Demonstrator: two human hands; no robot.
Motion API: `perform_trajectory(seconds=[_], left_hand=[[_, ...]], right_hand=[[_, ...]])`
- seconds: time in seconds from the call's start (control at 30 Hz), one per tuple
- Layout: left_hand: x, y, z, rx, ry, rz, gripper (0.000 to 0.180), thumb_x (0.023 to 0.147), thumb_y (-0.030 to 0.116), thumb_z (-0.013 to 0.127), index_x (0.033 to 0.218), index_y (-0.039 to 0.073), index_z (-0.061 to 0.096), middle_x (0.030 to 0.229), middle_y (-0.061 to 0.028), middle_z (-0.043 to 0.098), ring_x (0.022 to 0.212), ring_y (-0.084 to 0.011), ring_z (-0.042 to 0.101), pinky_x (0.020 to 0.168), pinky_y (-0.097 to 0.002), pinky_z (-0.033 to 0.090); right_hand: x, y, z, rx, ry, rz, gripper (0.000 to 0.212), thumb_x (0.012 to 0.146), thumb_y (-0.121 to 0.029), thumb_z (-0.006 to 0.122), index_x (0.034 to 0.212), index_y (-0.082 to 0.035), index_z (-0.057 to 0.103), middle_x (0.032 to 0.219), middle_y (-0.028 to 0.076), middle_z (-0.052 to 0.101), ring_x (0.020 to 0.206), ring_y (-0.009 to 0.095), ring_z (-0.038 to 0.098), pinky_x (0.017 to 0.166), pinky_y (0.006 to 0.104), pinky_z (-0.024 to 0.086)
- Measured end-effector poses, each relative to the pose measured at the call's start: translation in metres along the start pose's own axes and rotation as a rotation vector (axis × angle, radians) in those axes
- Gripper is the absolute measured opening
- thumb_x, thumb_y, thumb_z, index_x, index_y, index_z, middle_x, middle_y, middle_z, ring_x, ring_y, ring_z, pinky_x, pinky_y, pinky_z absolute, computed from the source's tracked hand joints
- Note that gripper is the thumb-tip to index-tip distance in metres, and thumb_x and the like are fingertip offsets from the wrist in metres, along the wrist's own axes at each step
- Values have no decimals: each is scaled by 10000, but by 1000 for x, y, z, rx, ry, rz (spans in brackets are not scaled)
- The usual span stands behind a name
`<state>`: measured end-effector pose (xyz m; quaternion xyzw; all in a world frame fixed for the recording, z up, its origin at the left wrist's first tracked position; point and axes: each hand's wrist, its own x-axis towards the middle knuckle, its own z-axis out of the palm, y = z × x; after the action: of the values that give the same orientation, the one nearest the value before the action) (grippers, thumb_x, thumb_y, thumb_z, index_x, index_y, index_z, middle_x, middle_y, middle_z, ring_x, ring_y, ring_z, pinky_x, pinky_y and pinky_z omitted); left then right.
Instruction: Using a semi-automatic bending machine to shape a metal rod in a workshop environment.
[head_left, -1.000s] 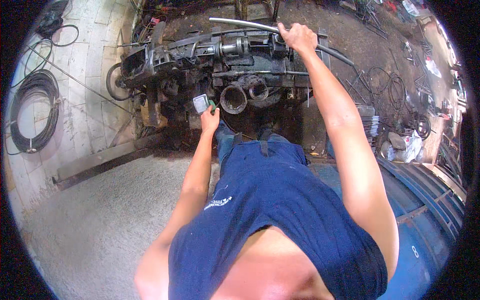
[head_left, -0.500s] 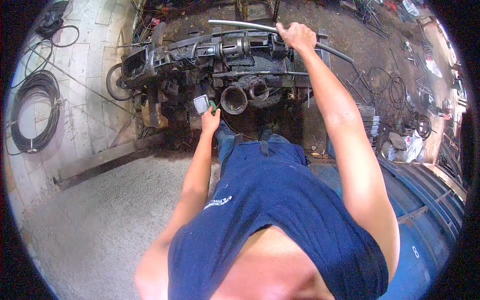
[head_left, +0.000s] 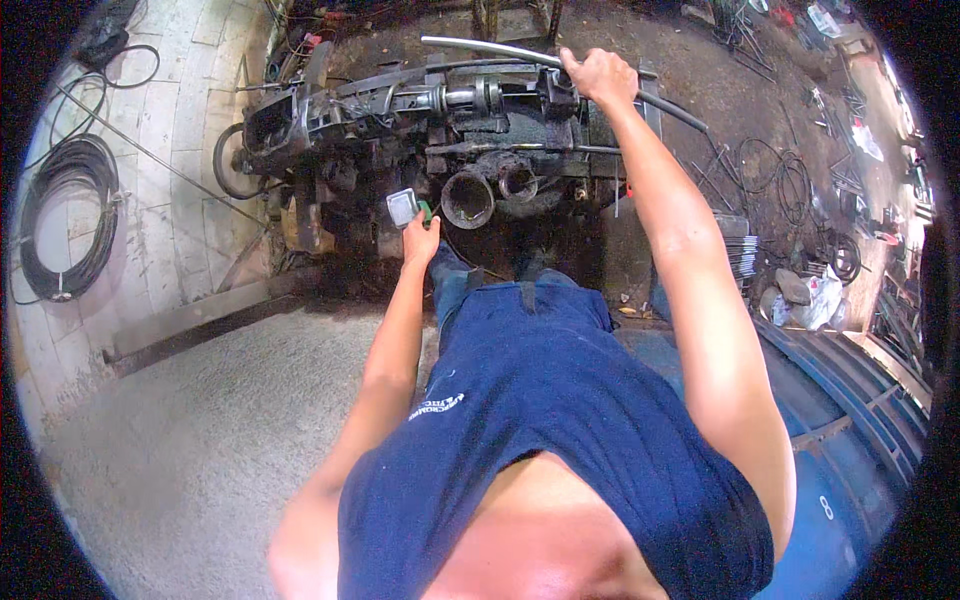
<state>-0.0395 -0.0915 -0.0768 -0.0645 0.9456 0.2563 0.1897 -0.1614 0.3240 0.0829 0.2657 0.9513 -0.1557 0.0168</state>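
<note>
My right hand (head_left: 604,78) is closed around a long metal bar (head_left: 490,47), whose bare silvery end points left and whose dark end slopes down to the right. The bar lies across the far side of a greasy dark machine (head_left: 440,130) with a shiny cylinder (head_left: 462,97) in its middle. Nearer me, my left hand (head_left: 421,242) grips a small switch box with a pale square face (head_left: 402,207) and a green side. My fingers partly cover it. Just right of the box, a round open metal pipe mouth (head_left: 467,200) faces me.
Coiled wire (head_left: 65,220) lies against the pale tiled surface at left. A blue ribbed metal panel (head_left: 850,450) stands at lower right. Cables (head_left: 775,175), rods and a white plastic bag (head_left: 822,298) litter the dirty floor at right. Rough grey concrete (head_left: 220,420) spreads at lower left.
My right hand and the bar have shifted very slightly right. The shiny cylinder on the machine shows a different side. My left hand stays on the switch box.
</note>
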Motion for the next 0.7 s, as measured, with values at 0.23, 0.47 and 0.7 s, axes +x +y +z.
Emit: perform_trajectory(seconds=[0.23, 0.47, 0.7], left_hand=[[-2, 0, 1, 23, 35, 47, 565, 875, 377, 602, 1276, -19, 564, 1038, -312, 647, 1023, -420, 630, 903, -451, 486], [-1, 4, -1, -1, -10, 3, 564, 875, 385, 603, 1278, -8, 565, 1073, -296, 645, 1051, -416, 619, 911, -449, 483], [1, 0, 4, -49, -8, -47, 554, 888, 406, 600, 1276, 12, 575, 1139, -289, 627, 1106, -409, 594, 945, -440, 465]], right_hand=[[0, -7, 0, -23, 2, -27, 689, 825, -653, 453, 953, -40, 740, 985, 226, 698, 959, 374, 675, 838, 454, 523], [-2, -3, 1, -18, 11, -9, 702, 828, -652, 438, 957, -30, 738, 990, 236, 694, 960, 369, 676, 840, 450, 523], [2, 0, 2, -8, -1, -8, 720, 827, -674, 439, 950, -32, 740, 993, 225, 697, 967, 367, 675, 837, 442, 527]])
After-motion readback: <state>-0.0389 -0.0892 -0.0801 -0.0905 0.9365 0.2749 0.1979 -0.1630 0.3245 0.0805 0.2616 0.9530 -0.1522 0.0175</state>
